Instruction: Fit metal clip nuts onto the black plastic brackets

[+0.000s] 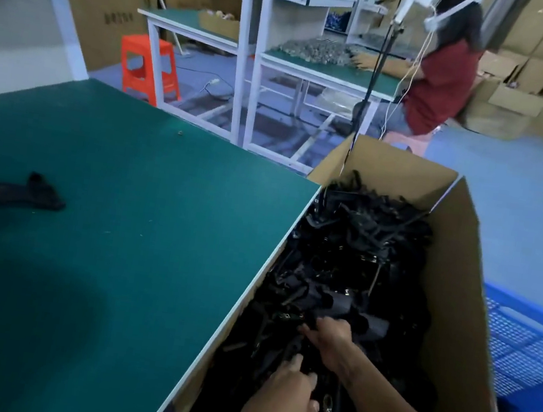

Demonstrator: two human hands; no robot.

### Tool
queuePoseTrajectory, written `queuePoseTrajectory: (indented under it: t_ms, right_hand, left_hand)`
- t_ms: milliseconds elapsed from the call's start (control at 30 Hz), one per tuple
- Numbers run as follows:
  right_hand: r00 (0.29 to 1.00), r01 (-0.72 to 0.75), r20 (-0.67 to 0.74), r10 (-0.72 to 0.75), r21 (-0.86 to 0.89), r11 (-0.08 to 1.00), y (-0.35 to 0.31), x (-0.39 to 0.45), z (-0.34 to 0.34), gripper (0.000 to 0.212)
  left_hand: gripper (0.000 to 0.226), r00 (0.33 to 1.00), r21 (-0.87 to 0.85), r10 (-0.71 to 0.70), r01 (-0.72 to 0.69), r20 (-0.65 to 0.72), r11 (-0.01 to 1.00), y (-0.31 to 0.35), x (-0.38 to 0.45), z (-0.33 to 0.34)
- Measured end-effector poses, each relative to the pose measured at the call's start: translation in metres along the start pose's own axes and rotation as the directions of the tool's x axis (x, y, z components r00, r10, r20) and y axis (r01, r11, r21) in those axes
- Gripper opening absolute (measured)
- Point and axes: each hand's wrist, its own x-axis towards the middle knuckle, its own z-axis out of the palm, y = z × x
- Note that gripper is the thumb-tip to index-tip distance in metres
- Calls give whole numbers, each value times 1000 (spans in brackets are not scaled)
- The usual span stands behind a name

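- The black plastic brackets are lying in a tangled heap inside an open cardboard box that is standing just beside the right edge of the green-topped table; a few glints in the heap could be metal clips, though that is too small to tell.
- Both hands are reaching down into the near end of that heap, so the step in hand is, by my judgement, fetching brackets from stock and not yet fitting anything.
- The right hand is lying farther in, its fingers curling into the pile around a dark part; whether it is properly gripping one bracket I cannot tell.
- The left hand is sitting nearer the body, fingers bent down onto the brackets with the thumb raised; a firm hold is not showing there either.
- The two hands are near each other but not touching.
- One more bracket is lying on the table's left side, well apart from the box.
- No loose clip nuts are showing near the hands.
- Next move, as I judge it: working one bracket free of its tangled neighbours, lifting it clear of the box wall and bringing it over to the table, where a clip nut would be needed.
- Behind, another person is sitting at a farther bench beside an orange stool.
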Motion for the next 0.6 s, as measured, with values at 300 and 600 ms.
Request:
queuePoseTrajectory:
  t_ms: [300, 600]
  right_hand:
    - [571, 803, 76, -817, -256, 538, -41, -113, 43, 17]
    - [50, 989, 846, -530, -114, -90, -68, -197, 314, 39]
  left_hand:
    - [31, 787, -433, 144, -470, -600, 769, -36, -133, -100]
    - [34, -174, -608, -647, -230, -743, 760, -236, -315, -131]
